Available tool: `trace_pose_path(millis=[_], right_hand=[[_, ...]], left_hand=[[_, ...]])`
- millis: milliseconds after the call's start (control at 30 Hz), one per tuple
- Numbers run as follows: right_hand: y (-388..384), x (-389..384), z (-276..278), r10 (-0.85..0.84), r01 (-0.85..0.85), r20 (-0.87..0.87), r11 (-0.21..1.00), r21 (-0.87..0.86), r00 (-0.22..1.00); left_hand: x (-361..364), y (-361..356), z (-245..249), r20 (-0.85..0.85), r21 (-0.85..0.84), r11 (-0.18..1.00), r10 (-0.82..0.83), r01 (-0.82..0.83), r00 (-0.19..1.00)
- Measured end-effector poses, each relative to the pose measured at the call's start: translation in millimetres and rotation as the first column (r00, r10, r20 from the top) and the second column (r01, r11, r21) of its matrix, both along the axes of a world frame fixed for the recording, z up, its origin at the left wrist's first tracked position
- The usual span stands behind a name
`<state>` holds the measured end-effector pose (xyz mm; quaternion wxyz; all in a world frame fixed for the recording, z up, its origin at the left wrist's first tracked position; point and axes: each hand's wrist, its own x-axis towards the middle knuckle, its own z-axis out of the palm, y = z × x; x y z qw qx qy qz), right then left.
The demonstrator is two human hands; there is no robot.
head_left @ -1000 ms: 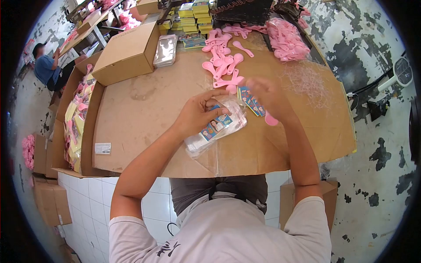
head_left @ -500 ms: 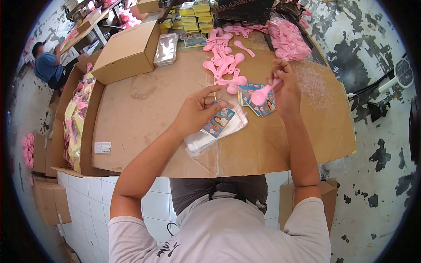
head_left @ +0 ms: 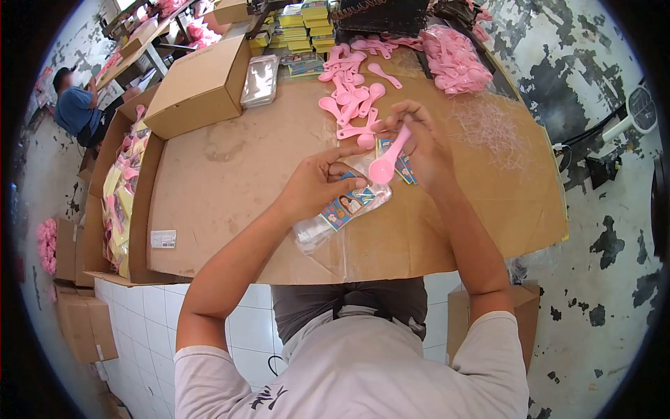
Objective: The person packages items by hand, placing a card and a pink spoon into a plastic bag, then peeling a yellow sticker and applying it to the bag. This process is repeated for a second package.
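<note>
My right fingers (head_left: 413,112) grip a pink spoon (head_left: 391,154). To its left, my left fingers (head_left: 349,184) hold a printed card (head_left: 345,209).

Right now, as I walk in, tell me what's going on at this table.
A person works with both hands. The right hand holds a pink spoon, bowl downward, close to the left hand. The left hand's fingers are on a card over clear bags; whether the card is inside one, I can't tell. More cards lie beside them, and loose spoons are heaped beyond.
</note>
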<state>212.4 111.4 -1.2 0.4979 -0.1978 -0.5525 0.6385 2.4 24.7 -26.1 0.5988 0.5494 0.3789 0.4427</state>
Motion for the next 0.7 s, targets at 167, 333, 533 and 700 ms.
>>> trace_pose_path(millis=[167,333,533,700], right_hand=[[-9,-13,-9,-0.001,-0.003,0.032,0.993,0.116,0.999],[-12,-14,-1,-0.085,0.071,0.044,0.963,0.261,0.995],[-23,-20,-7,-0.101,0.049,0.121,0.927,0.372,0.987],[-37,-27,2,0.057,-0.141,0.193,0.879,0.455,0.980]], left_hand=[[1,-3,3,-0.013,-0.055,0.998,-0.036,0.035,0.999],[0,-1,-1,-0.033,-0.020,0.999,-0.033,0.032,0.999],[-2,-1,0,-0.007,-0.024,1.000,-0.010,0.010,1.000],[-10,6,-4,0.100,-0.007,0.999,-0.034,0.034,0.994]])
